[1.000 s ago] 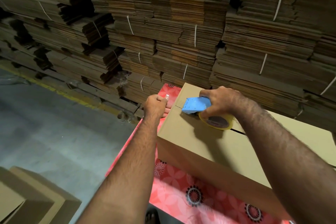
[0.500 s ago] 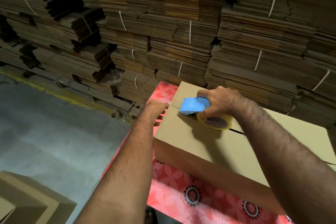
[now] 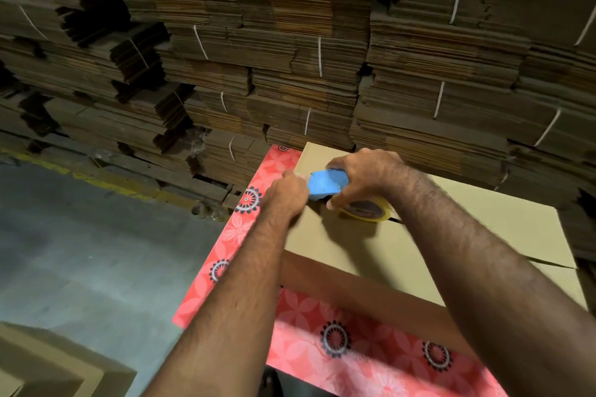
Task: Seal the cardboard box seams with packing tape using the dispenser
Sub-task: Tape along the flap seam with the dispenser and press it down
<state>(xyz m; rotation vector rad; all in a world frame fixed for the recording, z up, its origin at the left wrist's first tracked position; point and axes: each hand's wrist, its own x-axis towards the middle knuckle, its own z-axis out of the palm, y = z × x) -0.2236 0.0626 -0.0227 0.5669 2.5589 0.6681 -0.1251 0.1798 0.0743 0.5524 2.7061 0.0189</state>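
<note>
- Right hand (image 3: 364, 176): fingers curled round the blue tape dispenser (image 3: 327, 185), gripping it from above; thumb down by the yellow tape roll (image 3: 367, 211). Dispenser sits on top of the box, nose pointing at the box's left end.
- Left hand (image 3: 287, 193): at the box's left top edge, right up against the dispenser's nose. Fingers look bent as if pinching or pressing the tape end, but the pic is blurred there, so can't tell what it has hold of, if anything.
- Cardboard box (image 3: 467, 229): lies on the table, top flaps closed. Centre seam shows as a dark slit just right of the roll, running off under the right forearm. No tape visible along that stretch.
- Step in hand, my read: start of the top-seam run, i.e. anchoring the tape end at or over the left edge.
- Next move prob. calls for: left hand holding the tape end down firm, right hand pulling the dispenser back along the seam w/ steady downward pressure, keeping the roll centred on the slit so both flaps get caught.
- Around: table w/ red flowered cloth (image 3: 232, 235) under the box; stacked bundles of flat cardboard (image 3: 290, 58) behind; grey floor (image 3: 80, 251) to the left; another box (image 3: 48, 367) at the lower-left corner.
</note>
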